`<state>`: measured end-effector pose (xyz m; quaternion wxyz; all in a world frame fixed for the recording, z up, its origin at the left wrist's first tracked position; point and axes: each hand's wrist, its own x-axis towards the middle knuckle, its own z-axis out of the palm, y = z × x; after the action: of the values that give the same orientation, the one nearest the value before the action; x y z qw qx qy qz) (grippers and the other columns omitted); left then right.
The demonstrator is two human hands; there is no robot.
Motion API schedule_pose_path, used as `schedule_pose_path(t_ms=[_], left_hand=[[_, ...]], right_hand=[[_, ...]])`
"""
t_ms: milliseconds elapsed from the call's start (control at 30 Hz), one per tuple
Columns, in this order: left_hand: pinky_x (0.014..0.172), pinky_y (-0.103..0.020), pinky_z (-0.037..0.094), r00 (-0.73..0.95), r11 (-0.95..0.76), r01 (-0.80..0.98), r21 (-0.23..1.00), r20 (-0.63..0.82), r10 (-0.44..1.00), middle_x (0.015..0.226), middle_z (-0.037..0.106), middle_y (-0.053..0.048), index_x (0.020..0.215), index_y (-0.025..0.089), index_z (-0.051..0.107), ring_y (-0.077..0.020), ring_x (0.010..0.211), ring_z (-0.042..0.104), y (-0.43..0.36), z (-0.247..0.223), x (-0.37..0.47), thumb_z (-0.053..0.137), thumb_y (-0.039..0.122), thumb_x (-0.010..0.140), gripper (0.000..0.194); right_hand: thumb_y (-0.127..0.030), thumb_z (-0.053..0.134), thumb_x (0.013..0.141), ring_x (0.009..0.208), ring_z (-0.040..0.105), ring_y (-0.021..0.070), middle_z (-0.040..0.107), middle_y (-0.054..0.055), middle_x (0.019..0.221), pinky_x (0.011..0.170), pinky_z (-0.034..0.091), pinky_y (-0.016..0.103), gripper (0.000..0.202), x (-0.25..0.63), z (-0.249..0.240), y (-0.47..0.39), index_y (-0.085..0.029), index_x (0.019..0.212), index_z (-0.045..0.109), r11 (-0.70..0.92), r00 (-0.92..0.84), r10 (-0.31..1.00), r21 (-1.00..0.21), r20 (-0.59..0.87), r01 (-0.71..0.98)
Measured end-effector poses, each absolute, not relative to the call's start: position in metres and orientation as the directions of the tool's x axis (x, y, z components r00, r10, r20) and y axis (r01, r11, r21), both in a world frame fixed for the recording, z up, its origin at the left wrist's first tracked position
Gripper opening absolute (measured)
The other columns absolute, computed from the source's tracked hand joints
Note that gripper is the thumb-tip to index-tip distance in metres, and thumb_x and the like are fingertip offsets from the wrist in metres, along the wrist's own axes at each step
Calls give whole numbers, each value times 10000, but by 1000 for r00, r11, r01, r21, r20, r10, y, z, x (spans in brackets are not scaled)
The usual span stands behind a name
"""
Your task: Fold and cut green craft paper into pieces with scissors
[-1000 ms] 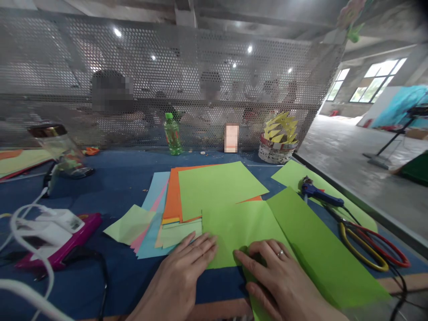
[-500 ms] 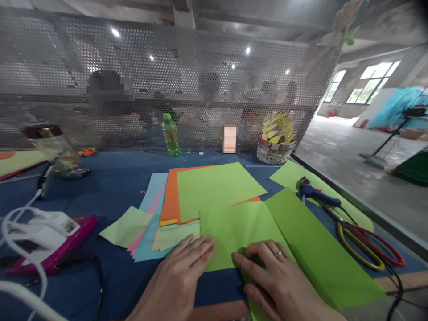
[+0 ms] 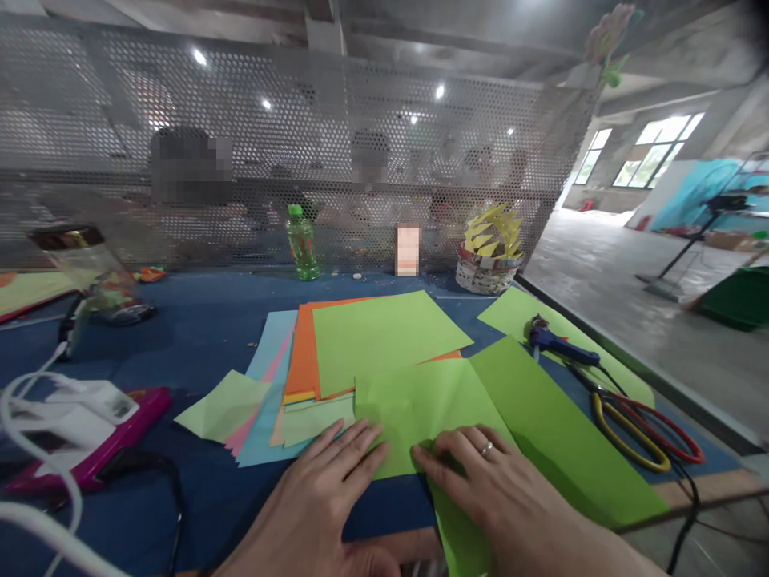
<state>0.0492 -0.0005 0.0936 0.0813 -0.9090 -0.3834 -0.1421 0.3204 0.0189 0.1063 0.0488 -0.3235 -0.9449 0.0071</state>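
Observation:
A creased light-green sheet of paper (image 3: 414, 401) lies in front of me, with a darker green flap (image 3: 558, 433) folding out to the right. My left hand (image 3: 328, 473) rests flat, fingers stretched, on the sheet's left part and near the small pale-green papers (image 3: 318, 418). On the sheet's right lower part lies my right hand (image 3: 481, 481), a ring on one finger, its fingers apart and slightly bent; its thumb is hidden. A green piece hangs down under that hand. Beyond are stacked papers: a light-green sheet (image 3: 384, 332), orange sheets (image 3: 301, 353) and blue paper (image 3: 264, 433).
On the right lie a blue glue gun (image 3: 561, 344) and scissors (image 3: 630, 417). A woven basket (image 3: 488, 274), a green bottle (image 3: 301, 244) and a perforated screen (image 3: 360, 104) stand behind. Left are a glass jar (image 3: 108, 280), a magenta object (image 3: 150, 409) and white cables (image 3: 69, 473).
The whole view has shifted slightly, so things sit a little further left. Both hands stay on the green sheet; my left thumb now shows at the bottom, while my right thumb is no longer visible.

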Motion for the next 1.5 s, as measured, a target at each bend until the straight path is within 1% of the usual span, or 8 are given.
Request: schedule_pose_path(t_ms=[100,200,300,467,600,833,1267,1500], left_hand=[[1057,-448,455,665,-691,722,-45,321,674,1422,523,-142,1408,149,479,-308,1283,524,-2,94,49,531,779,742,918],[1074,-465,432,660,-693,721,-13,318,681,1450,490,-144,1433,160,446,-314,1311,494,-3,93,49,541,782,732,942],[1069,-471,435,650,-689,725,4,327,686,1457,483,-143,1444,169,431,-316,1320,482,-4,90,48,547,768,743,929],[1087,-463,416,644,-688,725,27,329,691,1445,499,-150,1441,175,442,-320,1320,481,-4,88,49,548,764,744,919],[1082,-472,419,647,-686,727,20,314,695,1440,506,-145,1420,169,466,-316,1315,488,-6,89,49,528,775,744,911],[1088,-458,413,653,-700,714,13,348,672,1442,506,-144,1438,163,442,-312,1321,482,-7,90,50,542,753,762,903],[1093,-437,413,671,-712,702,-23,355,651,1441,507,-134,1456,150,407,-298,1332,470,-18,87,52,552,699,804,864],[1097,-452,405,699,-716,695,-74,303,647,1463,473,-129,1469,141,382,-297,1339,461,-15,92,50,514,665,852,820]], right_hand=[[-495,799,612,1025,581,336,607,146,1185,929,462,476,979,323,109,18,-122,1429,408,832,-830,541,61,132,552],[-339,685,744,999,622,304,656,140,1158,880,501,420,732,328,113,14,-98,1392,445,826,-831,518,133,204,547],[-237,591,788,1096,614,267,647,118,1264,915,501,371,650,331,115,9,-117,1407,433,837,-831,507,99,228,538],[-202,501,844,1352,448,251,415,88,1520,1050,444,396,675,328,106,14,-124,1494,334,866,-854,489,17,178,500],[-231,489,871,1389,398,254,398,55,1526,1110,382,437,643,329,96,19,-172,1496,351,899,-890,438,-30,129,438],[-245,494,892,1393,393,197,438,51,1504,1150,313,375,603,336,89,20,-211,1482,375,897,-887,441,-104,137,430],[-175,486,885,1305,511,208,532,55,1434,1035,467,375,527,333,85,9,-165,1412,472,903,-889,376,111,262,415],[-148,445,890,1315,498,219,466,30,1474,1017,474,368,538,333,89,7,-143,1428,457,884,-895,371,202,246,422]])
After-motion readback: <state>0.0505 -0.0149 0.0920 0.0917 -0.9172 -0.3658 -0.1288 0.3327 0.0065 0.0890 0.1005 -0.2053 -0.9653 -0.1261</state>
